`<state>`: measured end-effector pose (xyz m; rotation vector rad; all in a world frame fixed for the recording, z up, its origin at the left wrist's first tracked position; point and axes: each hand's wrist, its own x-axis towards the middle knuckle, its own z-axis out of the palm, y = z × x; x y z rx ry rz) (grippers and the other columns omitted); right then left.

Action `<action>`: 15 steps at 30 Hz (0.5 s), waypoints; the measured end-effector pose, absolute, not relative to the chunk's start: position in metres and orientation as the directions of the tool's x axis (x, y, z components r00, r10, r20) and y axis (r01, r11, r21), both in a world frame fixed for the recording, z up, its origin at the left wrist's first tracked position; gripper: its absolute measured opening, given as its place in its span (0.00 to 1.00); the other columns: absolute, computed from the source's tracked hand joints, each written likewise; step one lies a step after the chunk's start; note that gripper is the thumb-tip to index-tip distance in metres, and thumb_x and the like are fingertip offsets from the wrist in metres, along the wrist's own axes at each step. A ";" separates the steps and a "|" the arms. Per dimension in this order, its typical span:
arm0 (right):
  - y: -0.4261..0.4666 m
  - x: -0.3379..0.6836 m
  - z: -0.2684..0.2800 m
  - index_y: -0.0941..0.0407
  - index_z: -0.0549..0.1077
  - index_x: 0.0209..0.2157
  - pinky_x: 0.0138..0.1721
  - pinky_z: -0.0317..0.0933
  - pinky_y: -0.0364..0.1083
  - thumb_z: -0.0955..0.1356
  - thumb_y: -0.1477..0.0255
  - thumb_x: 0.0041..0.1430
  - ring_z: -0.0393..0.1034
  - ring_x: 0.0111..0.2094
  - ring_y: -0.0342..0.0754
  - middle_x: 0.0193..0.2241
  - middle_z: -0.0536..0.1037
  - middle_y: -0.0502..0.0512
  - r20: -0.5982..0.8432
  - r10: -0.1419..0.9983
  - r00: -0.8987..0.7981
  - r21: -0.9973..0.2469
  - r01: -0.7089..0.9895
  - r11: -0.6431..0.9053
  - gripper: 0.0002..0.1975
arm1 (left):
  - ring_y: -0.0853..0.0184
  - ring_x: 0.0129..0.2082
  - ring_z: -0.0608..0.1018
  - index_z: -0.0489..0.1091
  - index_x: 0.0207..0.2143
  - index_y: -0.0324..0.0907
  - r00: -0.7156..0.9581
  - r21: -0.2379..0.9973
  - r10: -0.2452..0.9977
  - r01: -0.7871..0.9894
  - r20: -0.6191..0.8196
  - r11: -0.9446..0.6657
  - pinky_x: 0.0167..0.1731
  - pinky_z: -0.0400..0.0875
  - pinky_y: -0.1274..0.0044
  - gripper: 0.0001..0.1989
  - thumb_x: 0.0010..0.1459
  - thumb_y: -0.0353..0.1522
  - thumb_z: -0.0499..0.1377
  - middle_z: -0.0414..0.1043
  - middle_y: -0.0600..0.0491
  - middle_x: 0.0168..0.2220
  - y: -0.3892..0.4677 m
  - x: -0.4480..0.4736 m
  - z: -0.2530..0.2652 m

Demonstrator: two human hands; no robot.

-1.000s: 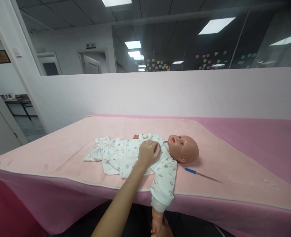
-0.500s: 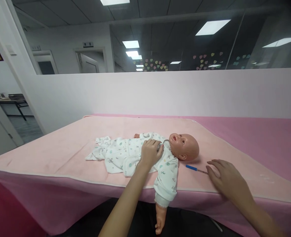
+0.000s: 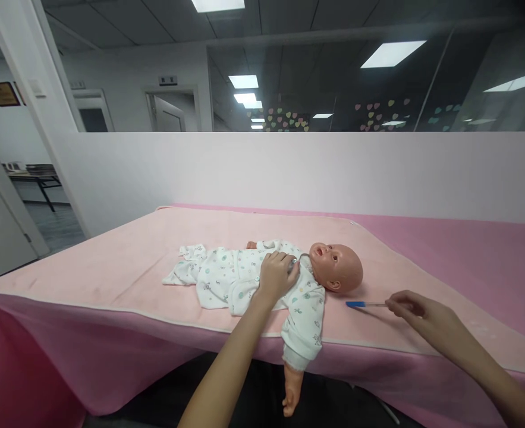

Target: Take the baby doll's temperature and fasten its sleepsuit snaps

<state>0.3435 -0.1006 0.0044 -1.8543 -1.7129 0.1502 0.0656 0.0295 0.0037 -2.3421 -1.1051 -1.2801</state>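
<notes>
A baby doll (image 3: 257, 273) lay on its back across the middle of the surface (image 3: 458, 244), on a peach cloth (image 3: 123, 261), with its feet toward the left edge and its head (image 3: 340, 267) toward the right. The head was smooth, brown and faintly glossy, with dark open eyes, a reddish, parted mouth and one moulded ear on the near side. White clothes covered the body, scattered with small green and grey-blue prints; the fabric sat loosely, wrinkled at the waist, and the trouser ends were slack and folded over. The near arm (image 3: 292, 383) stretched over the near edge of the surface, its brown forearm and small fingers hanging below a pale cuff. On the far side, the other little fist (image 3: 251, 245) poked out beside its sleeve.

The left hand (image 3: 279, 276) rested on the doll's chest, fingers bent over the clothing; something small and shiny showed by the thumb, but whether the fingers gripped it could not be told. The right hand (image 3: 411, 306), near the right part of the near edge, pinched the end of a thin rod (image 3: 375, 305) between thumb and fingertips. Its blue tip (image 3: 355, 304) pointed left, just beside the doll's head, and a shadow slanted across the cloth underneath. Beyond the far edge stood a white wall (image 3: 289, 172).
</notes>
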 end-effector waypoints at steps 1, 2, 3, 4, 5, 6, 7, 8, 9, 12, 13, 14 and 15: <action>-0.099 0.341 0.014 0.53 0.72 0.30 0.29 0.61 0.43 0.61 0.55 0.50 0.70 0.29 0.48 0.27 0.76 0.52 0.309 0.935 0.172 -0.522 0.853 0.016 0.18 | 0.67 0.33 0.70 0.69 0.32 0.43 0.324 0.131 0.499 0.722 0.803 -0.679 0.35 0.61 0.73 0.10 0.57 0.35 0.50 0.71 0.53 0.30 0.029 0.066 0.004; -0.097 0.336 0.022 0.53 0.72 0.30 0.28 0.61 0.43 0.62 0.55 0.50 0.70 0.27 0.48 0.25 0.76 0.52 0.310 0.933 0.183 -0.549 0.836 0.018 0.18 | 0.67 0.33 0.70 0.69 0.32 0.43 0.323 0.131 0.499 0.723 0.804 -0.679 0.35 0.61 0.73 0.09 0.57 0.35 0.50 0.71 0.53 0.30 0.029 0.066 0.004; -0.094 0.332 0.028 0.54 0.72 0.29 0.27 0.61 0.43 0.62 0.55 0.49 0.70 0.25 0.48 0.24 0.75 0.52 0.311 0.931 0.190 -0.570 0.821 0.023 0.18 | 0.67 0.33 0.70 0.69 0.32 0.43 0.322 0.131 0.498 0.724 0.805 -0.678 0.35 0.61 0.73 0.09 0.57 0.35 0.50 0.71 0.53 0.30 0.029 0.066 0.004; -0.091 0.326 0.031 0.54 0.72 0.28 0.26 0.61 0.43 0.62 0.55 0.49 0.69 0.24 0.47 0.23 0.75 0.52 0.308 0.932 0.190 -0.584 0.811 0.027 0.18 | 0.67 0.33 0.71 0.69 0.32 0.43 0.321 0.130 0.498 0.724 0.806 -0.677 0.35 0.61 0.73 0.09 0.57 0.35 0.50 0.71 0.53 0.30 0.029 0.066 0.004; -0.089 0.320 0.031 0.55 0.72 0.27 0.26 0.60 0.43 0.62 0.55 0.49 0.69 0.23 0.47 0.21 0.74 0.52 0.295 0.938 0.182 -0.590 0.807 0.029 0.18 | 0.67 0.33 0.71 0.69 0.32 0.43 0.321 0.129 0.497 0.725 0.806 -0.677 0.35 0.61 0.73 0.09 0.57 0.35 0.50 0.71 0.53 0.30 0.029 0.066 0.004; -0.086 0.314 0.029 0.56 0.72 0.24 0.26 0.60 0.43 0.61 0.56 0.50 0.68 0.22 0.47 0.20 0.74 0.52 0.269 0.949 0.163 -0.591 0.806 0.029 0.18 | 0.67 0.33 0.71 0.69 0.32 0.43 0.320 0.128 0.496 0.726 0.807 -0.676 0.35 0.61 0.73 0.09 0.57 0.35 0.50 0.71 0.52 0.30 0.029 0.066 0.004; -0.084 0.309 0.025 0.56 0.71 0.22 0.26 0.60 0.43 0.60 0.57 0.52 0.67 0.21 0.46 0.18 0.73 0.52 0.233 0.963 0.135 -0.590 0.807 0.030 0.19 | 0.67 0.33 0.71 0.70 0.32 0.43 0.320 0.126 0.495 0.726 0.808 -0.676 0.35 0.61 0.73 0.09 0.57 0.35 0.51 0.71 0.52 0.30 0.029 0.066 0.004; -0.082 0.303 0.019 0.56 0.70 0.21 0.25 0.59 0.43 0.58 0.58 0.53 0.67 0.21 0.46 0.17 0.72 0.51 0.195 0.975 0.105 -0.591 0.806 0.031 0.20 | 0.67 0.33 0.71 0.70 0.32 0.43 0.322 0.123 0.493 0.726 0.808 -0.676 0.34 0.61 0.74 0.09 0.56 0.35 0.51 0.71 0.52 0.30 0.029 0.066 0.004; -0.082 0.298 0.013 0.56 0.70 0.19 0.24 0.58 0.43 0.57 0.59 0.54 0.66 0.20 0.46 0.15 0.70 0.51 0.161 0.984 0.077 -0.594 0.804 0.034 0.20 | 0.67 0.33 0.71 0.70 0.32 0.42 0.323 0.120 0.491 0.727 0.809 -0.676 0.34 0.60 0.74 0.09 0.56 0.35 0.51 0.71 0.52 0.30 0.029 0.066 0.003; -0.080 0.286 0.005 0.56 0.70 0.19 0.23 0.58 0.42 0.56 0.60 0.55 0.65 0.19 0.44 0.15 0.70 0.50 0.115 0.993 0.012 -0.594 0.802 0.059 0.21 | 0.67 0.33 0.71 0.70 0.31 0.42 0.326 0.112 0.485 0.729 0.811 -0.676 0.34 0.60 0.73 0.10 0.57 0.35 0.50 0.71 0.52 0.30 0.031 0.067 0.003; -0.080 0.282 0.010 0.57 0.70 0.19 0.22 0.58 0.42 0.57 0.58 0.55 0.65 0.18 0.44 0.15 0.71 0.50 0.098 0.995 -0.010 -0.590 0.804 0.066 0.22 | 0.67 0.33 0.71 0.70 0.31 0.42 0.326 0.110 0.483 0.728 0.813 -0.677 0.34 0.60 0.73 0.10 0.57 0.34 0.50 0.71 0.52 0.29 0.031 0.067 0.003; -0.079 0.280 0.020 0.57 0.71 0.19 0.22 0.58 0.42 0.57 0.57 0.55 0.65 0.18 0.44 0.16 0.71 0.51 0.074 0.996 -0.047 -0.591 0.802 0.082 0.23 | 0.67 0.33 0.71 0.70 0.31 0.42 0.326 0.110 0.480 0.726 0.814 -0.679 0.34 0.60 0.73 0.10 0.57 0.34 0.50 0.71 0.52 0.30 0.031 0.067 0.003; -0.077 0.279 0.035 0.57 0.72 0.20 0.21 0.58 0.42 0.58 0.56 0.55 0.65 0.17 0.44 0.15 0.72 0.51 0.054 0.995 -0.084 -0.597 0.796 0.099 0.24 | 0.67 0.33 0.71 0.70 0.31 0.42 0.327 0.110 0.477 0.722 0.816 -0.683 0.34 0.60 0.73 0.10 0.57 0.34 0.50 0.71 0.52 0.30 0.031 0.067 0.003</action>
